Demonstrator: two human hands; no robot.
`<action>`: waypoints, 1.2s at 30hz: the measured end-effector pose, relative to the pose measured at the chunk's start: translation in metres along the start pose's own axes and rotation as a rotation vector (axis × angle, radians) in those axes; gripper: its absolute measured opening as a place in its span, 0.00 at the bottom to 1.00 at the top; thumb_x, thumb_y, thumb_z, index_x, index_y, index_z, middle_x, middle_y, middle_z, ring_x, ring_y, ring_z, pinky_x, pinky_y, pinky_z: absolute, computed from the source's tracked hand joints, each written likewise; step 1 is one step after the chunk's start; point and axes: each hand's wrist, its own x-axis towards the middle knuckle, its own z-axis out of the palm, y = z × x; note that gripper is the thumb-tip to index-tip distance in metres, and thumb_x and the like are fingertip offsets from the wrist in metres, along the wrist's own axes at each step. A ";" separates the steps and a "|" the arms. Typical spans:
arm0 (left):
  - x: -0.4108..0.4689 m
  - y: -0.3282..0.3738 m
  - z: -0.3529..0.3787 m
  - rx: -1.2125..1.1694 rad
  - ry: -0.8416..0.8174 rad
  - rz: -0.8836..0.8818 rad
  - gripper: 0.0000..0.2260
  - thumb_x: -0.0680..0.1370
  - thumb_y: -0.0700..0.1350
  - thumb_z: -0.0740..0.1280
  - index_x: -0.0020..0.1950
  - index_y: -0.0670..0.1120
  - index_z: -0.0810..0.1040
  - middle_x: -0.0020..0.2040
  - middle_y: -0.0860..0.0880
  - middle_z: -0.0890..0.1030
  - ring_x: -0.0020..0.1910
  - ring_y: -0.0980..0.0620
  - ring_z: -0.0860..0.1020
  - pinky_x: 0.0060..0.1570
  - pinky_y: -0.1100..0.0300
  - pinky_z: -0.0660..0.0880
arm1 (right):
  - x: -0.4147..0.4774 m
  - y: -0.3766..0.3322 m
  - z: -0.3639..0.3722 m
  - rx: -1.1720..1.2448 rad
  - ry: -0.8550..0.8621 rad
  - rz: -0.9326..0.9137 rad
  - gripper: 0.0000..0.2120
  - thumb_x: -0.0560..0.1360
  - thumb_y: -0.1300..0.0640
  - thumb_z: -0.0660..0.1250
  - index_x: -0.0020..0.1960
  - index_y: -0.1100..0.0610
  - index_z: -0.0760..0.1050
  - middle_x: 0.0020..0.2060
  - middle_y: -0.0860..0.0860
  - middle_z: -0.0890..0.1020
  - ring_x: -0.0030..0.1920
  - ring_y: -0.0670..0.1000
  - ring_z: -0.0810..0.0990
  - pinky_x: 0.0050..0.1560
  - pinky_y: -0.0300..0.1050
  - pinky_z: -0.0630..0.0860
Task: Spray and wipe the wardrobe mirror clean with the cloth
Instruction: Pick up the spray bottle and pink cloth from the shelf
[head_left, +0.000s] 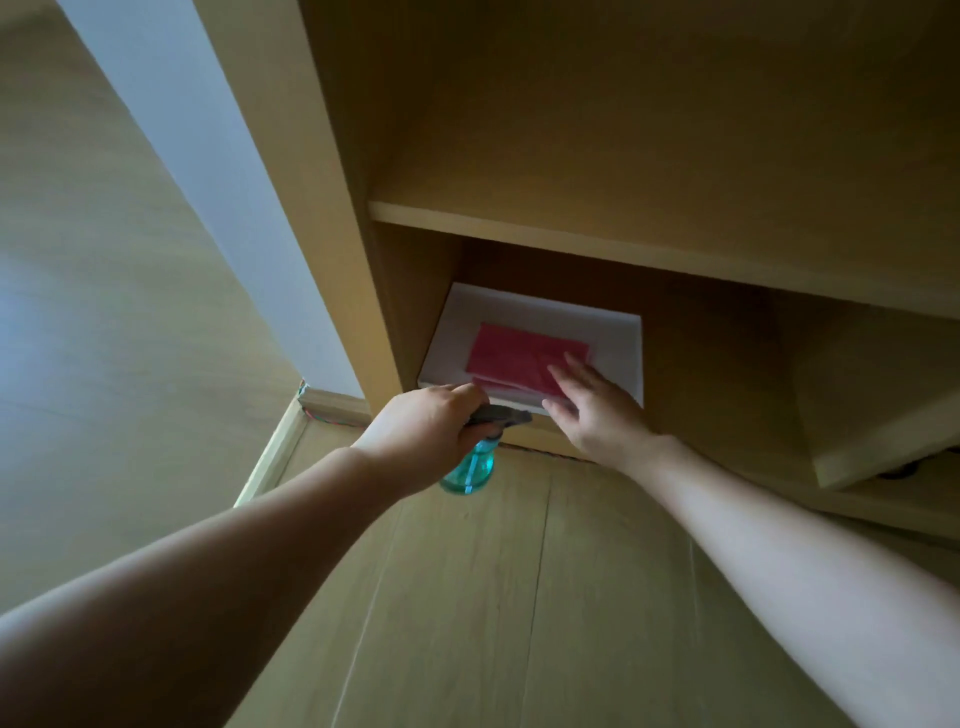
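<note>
My left hand grips the dark head of a teal spray bottle, which hangs below my fist just in front of the lowest wardrobe shelf. A folded pink cloth lies on a white box in that bottom compartment. My right hand reaches in with straight fingers, and its fingertips rest on the cloth's near right edge. No mirror is in view.
The wooden wardrobe has a shelf board above the box and an open door or panel jutting out at the right. Wood-look floor spreads below. A pale wall and skirting stand to the left.
</note>
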 end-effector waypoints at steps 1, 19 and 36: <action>-0.001 -0.004 -0.001 0.002 -0.002 -0.008 0.14 0.79 0.55 0.63 0.57 0.46 0.77 0.51 0.49 0.81 0.46 0.47 0.80 0.44 0.52 0.78 | 0.008 0.001 0.007 -0.059 -0.032 0.025 0.30 0.80 0.38 0.51 0.79 0.46 0.48 0.79 0.49 0.47 0.78 0.54 0.49 0.74 0.48 0.49; -0.017 -0.040 0.004 -0.031 0.026 -0.034 0.14 0.80 0.55 0.62 0.56 0.47 0.78 0.50 0.50 0.81 0.45 0.46 0.79 0.42 0.55 0.75 | 0.108 -0.010 0.066 -0.293 -0.184 0.275 0.30 0.80 0.37 0.49 0.78 0.46 0.48 0.79 0.53 0.49 0.77 0.62 0.48 0.72 0.62 0.52; -0.018 -0.031 0.004 -0.010 0.052 0.052 0.15 0.80 0.56 0.61 0.55 0.47 0.78 0.51 0.52 0.80 0.43 0.49 0.79 0.39 0.58 0.76 | 0.052 -0.022 0.023 0.122 0.162 0.221 0.16 0.81 0.59 0.58 0.66 0.53 0.75 0.65 0.51 0.77 0.64 0.50 0.74 0.56 0.22 0.64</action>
